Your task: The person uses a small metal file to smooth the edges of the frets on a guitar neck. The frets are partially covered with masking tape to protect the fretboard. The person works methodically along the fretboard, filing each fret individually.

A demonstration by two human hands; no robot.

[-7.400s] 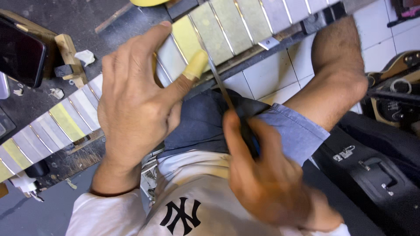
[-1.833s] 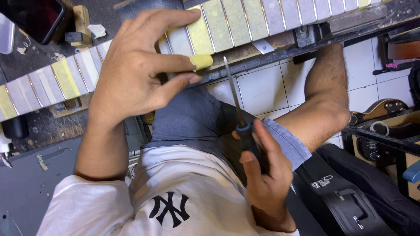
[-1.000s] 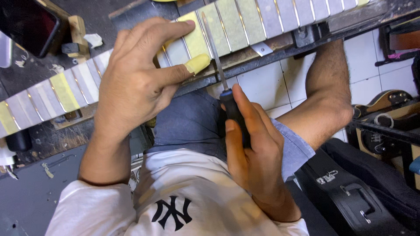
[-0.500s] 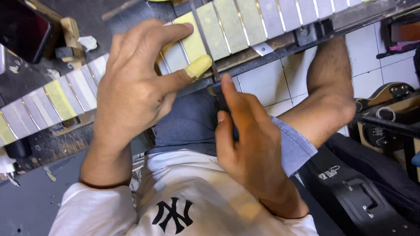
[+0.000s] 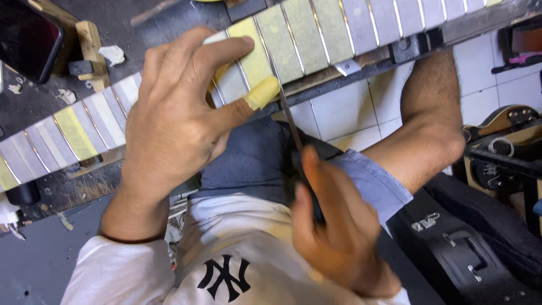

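Nearest, the right hand [image 5: 339,226] is closed round the dark handle of a thin file [image 5: 289,121], its metal blade reaching far toward the guitar neck [image 5: 316,39]. Farther and to the left, the left hand [image 5: 180,113] lies spread on that taped fretboard, its yellow-taped thumb [image 5: 261,93] pressing the near edge.

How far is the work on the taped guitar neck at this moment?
Done: masking tape already covers the wood between the frets on the guitar neck. In hand: the left hand presses on the neck, and the right hand holds a thin file against one fret. Left: the other frets; the pictures cannot tell which are finished.
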